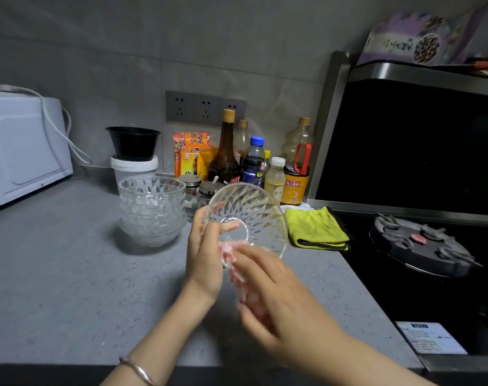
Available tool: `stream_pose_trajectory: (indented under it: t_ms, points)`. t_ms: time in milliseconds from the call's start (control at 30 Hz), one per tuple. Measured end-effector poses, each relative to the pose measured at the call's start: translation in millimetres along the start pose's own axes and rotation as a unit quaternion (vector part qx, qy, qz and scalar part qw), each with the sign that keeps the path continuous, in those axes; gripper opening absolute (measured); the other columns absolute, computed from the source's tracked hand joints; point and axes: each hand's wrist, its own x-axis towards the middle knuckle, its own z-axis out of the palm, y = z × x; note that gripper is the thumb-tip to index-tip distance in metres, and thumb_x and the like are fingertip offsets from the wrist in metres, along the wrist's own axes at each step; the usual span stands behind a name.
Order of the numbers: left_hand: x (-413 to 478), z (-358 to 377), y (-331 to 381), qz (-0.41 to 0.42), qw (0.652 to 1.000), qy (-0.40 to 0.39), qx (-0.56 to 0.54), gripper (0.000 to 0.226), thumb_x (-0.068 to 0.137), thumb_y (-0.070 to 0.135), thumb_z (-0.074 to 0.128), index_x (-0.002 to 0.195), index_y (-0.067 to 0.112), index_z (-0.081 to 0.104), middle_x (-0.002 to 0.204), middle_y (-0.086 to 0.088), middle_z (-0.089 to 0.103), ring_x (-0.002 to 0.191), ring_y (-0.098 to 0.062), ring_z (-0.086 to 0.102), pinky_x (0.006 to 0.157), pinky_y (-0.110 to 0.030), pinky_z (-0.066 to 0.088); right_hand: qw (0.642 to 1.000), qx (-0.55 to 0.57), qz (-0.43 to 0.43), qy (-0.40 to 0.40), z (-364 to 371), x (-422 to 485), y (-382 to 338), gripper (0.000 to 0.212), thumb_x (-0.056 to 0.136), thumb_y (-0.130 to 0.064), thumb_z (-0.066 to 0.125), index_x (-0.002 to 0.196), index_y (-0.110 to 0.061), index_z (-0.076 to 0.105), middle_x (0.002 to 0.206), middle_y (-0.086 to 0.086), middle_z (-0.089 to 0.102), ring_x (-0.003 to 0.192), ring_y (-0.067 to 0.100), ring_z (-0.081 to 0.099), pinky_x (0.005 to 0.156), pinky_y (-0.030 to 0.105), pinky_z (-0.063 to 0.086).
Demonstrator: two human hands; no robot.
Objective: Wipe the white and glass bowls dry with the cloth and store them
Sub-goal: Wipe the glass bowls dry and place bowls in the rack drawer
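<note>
A glass bowl [255, 211] is held tilted above the table [70, 274], clasped at its edge by the left grip [203, 260]. A pink cloth [231, 261] is pinched in the right grip [270, 296] and pressed against the bowl's lower rim. A stack of bowls [150, 210] stands at ten o'clock of it, and a yellow rag [315, 229] lies at three o'clock.

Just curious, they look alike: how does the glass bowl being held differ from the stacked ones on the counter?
The held glass bowl is lifted and tipped sideways in the left hand; the stacked glass bowls sit upright on the counter. The held bowl is single; the stacked bowls are nested. Both are clear cut-pattern glass.
</note>
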Motion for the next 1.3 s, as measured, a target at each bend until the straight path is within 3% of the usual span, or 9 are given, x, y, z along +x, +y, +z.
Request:
stream_pose_trajectory:
  t_ms: [233,467,633,767,833,933,1000,1133,1300]
  points:
    - [7,-20,10,-0.122,0.979,-0.120,0.109,0.028,0.090,0.024,0.045,0.117,0.021,0.054,0.106,-0.013,0.067,0.085,-0.036,0.068,0.066,-0.035,0.051,0.957,-0.253,-0.141,-0.031,-27,-3,72,0.040,0.081,-0.035,0.066,0.116,-0.017,0.068,0.119,0.000,0.067,0.117,0.021,0.060,0.109,0.033,0.036]
    - [-4,-5,-9,-0.071,0.997,-0.019,0.003,0.047,0.088,0.011,0.060,0.129,0.029,0.046,0.115,-0.004,0.068,0.101,-0.026,0.067,0.090,-0.047,0.053,0.966,-0.234,-0.093,0.059,-14,11,52,0.061,0.043,-0.028,0.094,0.099,-0.012,0.075,0.095,0.002,0.075,0.084,0.020,0.072,0.070,0.028,0.057]
    - [-10,16,-24,-0.067,0.996,0.035,-0.050,0.027,0.088,0.042,0.051,0.114,0.050,0.047,0.112,0.000,0.069,0.107,-0.026,0.064,0.095,-0.046,0.049,0.983,-0.137,0.042,0.113,15,27,8,0.043,0.064,-0.020,0.052,0.103,-0.018,0.069,0.067,-0.004,0.066,0.049,0.018,0.062,0.035,0.023,0.041]
    - [-1,7,-21,-0.048,0.999,0.022,0.003,0.022,0.098,0.036,0.040,0.116,0.042,0.051,0.112,0.002,0.068,0.104,-0.018,0.065,0.087,-0.042,0.054,0.995,-0.033,0.013,0.097,14,14,20,0.047,0.070,-0.021,0.053,0.116,-0.021,0.066,0.103,-0.005,0.071,0.076,0.015,0.067,0.060,0.025,0.051]
    - [3,-1,-18,-0.046,0.997,-0.017,0.053,0.027,0.100,0.034,0.037,0.123,0.035,0.051,0.122,0.000,0.062,0.103,-0.014,0.066,0.077,-0.038,0.056,0.982,-0.162,-0.082,0.051,4,5,44,0.042,0.072,-0.028,0.058,0.111,-0.018,0.070,0.112,-0.001,0.070,0.093,0.018,0.068,0.084,0.027,0.050]
    - [9,-9,-9,-0.112,0.986,-0.079,0.094,0.035,0.099,0.039,0.036,0.133,0.032,0.045,0.116,-0.007,0.065,0.092,-0.026,0.070,0.072,-0.042,0.058,0.935,-0.318,-0.153,-0.032,-10,2,78,0.045,0.083,-0.032,0.044,0.117,-0.014,0.068,0.127,0.005,0.063,0.121,0.025,0.057,0.113,0.039,0.020]
    - [11,-10,-5,-0.133,0.984,-0.079,0.090,0.033,0.098,0.041,0.037,0.129,0.035,0.047,0.109,-0.006,0.069,0.084,-0.029,0.072,0.076,-0.051,0.057,0.929,-0.338,-0.150,-0.003,-10,2,84,0.041,0.082,-0.026,0.050,0.116,-0.010,0.068,0.125,0.008,0.064,0.120,0.027,0.057,0.114,0.039,0.016]
    - [5,3,-11,-0.091,0.995,-0.005,0.034,0.027,0.100,0.036,0.037,0.121,0.031,0.053,0.110,-0.007,0.068,0.095,-0.026,0.069,0.076,-0.047,0.057,0.947,-0.307,-0.054,0.077,12,9,53,0.047,0.054,-0.022,0.086,0.097,-0.008,0.074,0.100,0.009,0.072,0.097,0.024,0.069,0.102,0.033,0.042]
    - [4,12,-16,-0.025,0.998,0.048,0.035,0.027,0.101,0.028,0.036,0.122,0.024,0.053,0.084,0.028,0.069,0.100,-0.011,0.064,0.087,-0.040,0.051,0.988,-0.115,0.017,0.099,37,14,23,0.041,0.074,-0.031,0.063,0.111,-0.014,0.065,0.116,0.009,0.067,0.095,0.025,0.069,0.075,0.029,0.056]
